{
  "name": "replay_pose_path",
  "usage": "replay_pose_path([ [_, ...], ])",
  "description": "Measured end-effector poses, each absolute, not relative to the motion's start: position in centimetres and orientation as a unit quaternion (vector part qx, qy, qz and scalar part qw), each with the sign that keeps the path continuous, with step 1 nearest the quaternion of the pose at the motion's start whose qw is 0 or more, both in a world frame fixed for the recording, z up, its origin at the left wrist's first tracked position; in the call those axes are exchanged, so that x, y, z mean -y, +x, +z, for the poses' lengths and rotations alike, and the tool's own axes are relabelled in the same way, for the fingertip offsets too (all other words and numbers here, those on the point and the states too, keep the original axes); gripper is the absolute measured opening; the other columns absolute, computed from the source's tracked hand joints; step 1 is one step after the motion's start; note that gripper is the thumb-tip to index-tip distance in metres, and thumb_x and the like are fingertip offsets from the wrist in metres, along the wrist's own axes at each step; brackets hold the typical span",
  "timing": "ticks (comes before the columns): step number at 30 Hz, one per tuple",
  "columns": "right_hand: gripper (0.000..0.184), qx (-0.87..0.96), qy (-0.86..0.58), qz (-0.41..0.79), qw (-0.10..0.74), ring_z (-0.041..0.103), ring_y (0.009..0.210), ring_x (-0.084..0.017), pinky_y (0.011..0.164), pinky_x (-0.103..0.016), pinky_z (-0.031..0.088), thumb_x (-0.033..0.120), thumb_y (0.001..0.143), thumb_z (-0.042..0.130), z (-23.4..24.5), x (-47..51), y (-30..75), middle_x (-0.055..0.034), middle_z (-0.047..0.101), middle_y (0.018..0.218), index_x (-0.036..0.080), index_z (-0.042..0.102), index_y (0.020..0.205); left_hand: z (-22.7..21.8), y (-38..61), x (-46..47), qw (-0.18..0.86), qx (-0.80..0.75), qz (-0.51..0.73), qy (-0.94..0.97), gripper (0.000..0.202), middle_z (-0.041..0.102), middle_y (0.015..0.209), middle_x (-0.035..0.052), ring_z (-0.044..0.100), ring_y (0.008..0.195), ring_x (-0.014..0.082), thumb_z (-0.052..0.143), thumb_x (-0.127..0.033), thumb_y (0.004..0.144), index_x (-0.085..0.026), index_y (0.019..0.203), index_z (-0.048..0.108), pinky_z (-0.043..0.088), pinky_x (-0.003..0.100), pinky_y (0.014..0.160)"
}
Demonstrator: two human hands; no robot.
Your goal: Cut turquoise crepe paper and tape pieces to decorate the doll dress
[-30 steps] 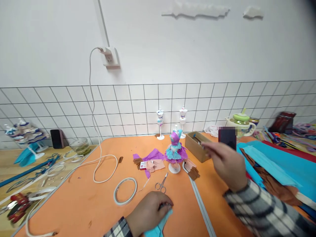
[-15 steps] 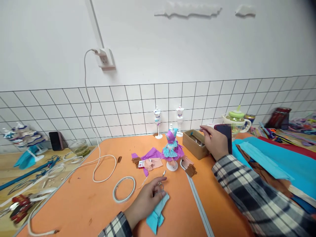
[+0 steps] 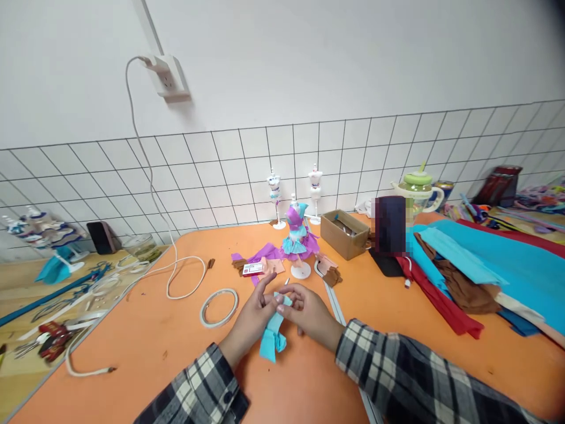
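Note:
Both my hands meet over the orange table and pinch a small piece of light blue crepe paper, which hangs down between them. My left hand grips its upper edge, index finger raised. My right hand holds the same edge from the right. Just beyond them stands a small mannequin dressed in purple and blue paper. A dark phone stands upright on a stand, to the right of a brown cardboard box.
A white tape ring and a white charger cable lie to the left. Purple and brown paper scraps sit by the mannequin. Blue, red and brown paper sheets cover the right side. Two bare mannequins stand by the tiled wall.
My right hand left the phone standing by the box and came back to the blue paper. Both hands now hold the paper, lifted off the table. The view tilted down.

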State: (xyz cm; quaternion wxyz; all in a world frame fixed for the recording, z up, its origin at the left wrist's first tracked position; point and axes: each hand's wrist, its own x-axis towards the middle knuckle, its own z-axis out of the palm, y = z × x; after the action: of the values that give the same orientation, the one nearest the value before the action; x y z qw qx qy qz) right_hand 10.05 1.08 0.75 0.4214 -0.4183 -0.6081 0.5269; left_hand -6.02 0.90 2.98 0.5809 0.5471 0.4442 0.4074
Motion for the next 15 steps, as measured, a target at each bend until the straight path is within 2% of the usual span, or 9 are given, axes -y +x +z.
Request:
replay_pose_path([
  [2,0.044,0.579,-0.407,0.574,0.411,0.051,0.057,-0.010,0.037,-0.018,0.041,0.042,0.073,0.072,0.4,-1.3,10.2,0.0012,0.052,0.079,0.019,0.059,0.108,2.8,-5.8,-0.6,0.578,-0.454,0.406,0.543,0.082,0.053,0.064,-0.0061,0.043,0.053,0.0093,0.068,-0.053,0.081,-0.018,0.146,0.031,0.032,0.022,0.053],
  [4,0.043,0.559,-0.381,0.599,0.430,0.051,0.054,-0.009,0.041,-0.019,0.044,0.036,0.071,0.074,0.3,-1.5,10.5,0.0037,0.051,0.074,0.019,0.057,0.106,2.9,-5.6,-0.3,0.605,-0.439,0.409,0.524,0.075,0.056,0.068,-0.0040,0.051,0.058,0.0118,0.071,-0.049,0.080,-0.018,0.141,0.040,0.038,0.024,0.058],
  [6,0.040,0.535,-0.361,0.607,0.464,0.052,0.051,-0.008,0.044,-0.019,0.045,0.034,0.073,0.071,0.4,-1.7,10.8,0.0046,0.053,0.072,0.019,0.055,0.107,3.0,-5.4,-0.1,0.655,-0.393,0.414,0.495,0.066,0.063,0.082,0.0018,0.060,0.073,0.0172,0.074,-0.045,0.078,-0.019,0.133,0.049,0.044,0.030,0.070],
  [9,0.041,0.497,-0.357,0.602,0.513,0.056,0.055,-0.009,0.048,-0.020,0.049,0.034,0.072,0.072,0.8,-1.9,11.1,0.0045,0.055,0.073,0.021,0.051,0.105,3.1,-5.4,-0.1,0.694,-0.356,0.372,0.503,0.051,0.067,0.102,0.0089,0.061,0.091,0.0220,0.076,-0.041,0.075,-0.017,0.117,0.062,0.044,0.033,0.082],
  [12,0.041,0.496,-0.354,0.596,0.523,0.057,0.058,-0.010,0.049,-0.023,0.051,0.037,0.072,0.070,0.9,-1.9,11.3,0.0035,0.055,0.079,0.021,0.051,0.104,3.2,-5.7,-0.2,0.676,-0.386,0.320,0.541,0.033,0.069,0.094,0.0081,0.059,0.082,0.0184,0.076,-0.038,0.077,-0.013,0.098,0.070,0.043,0.029,0.076],
  [15,0.032,0.526,-0.376,0.552,0.526,0.051,0.057,-0.011,0.042,-0.021,0.042,0.043,0.080,0.058,0.9,-1.9,11.5,0.0022,0.052,0.077,0.020,0.056,0.103,3.5,-6.3,-0.5,0.673,-0.391,0.382,0.498,0.024,0.069,0.086,0.0070,0.059,0.079,0.0180,0.074,-0.034,0.078,-0.012,0.088,0.071,0.044,0.028,0.074],
])
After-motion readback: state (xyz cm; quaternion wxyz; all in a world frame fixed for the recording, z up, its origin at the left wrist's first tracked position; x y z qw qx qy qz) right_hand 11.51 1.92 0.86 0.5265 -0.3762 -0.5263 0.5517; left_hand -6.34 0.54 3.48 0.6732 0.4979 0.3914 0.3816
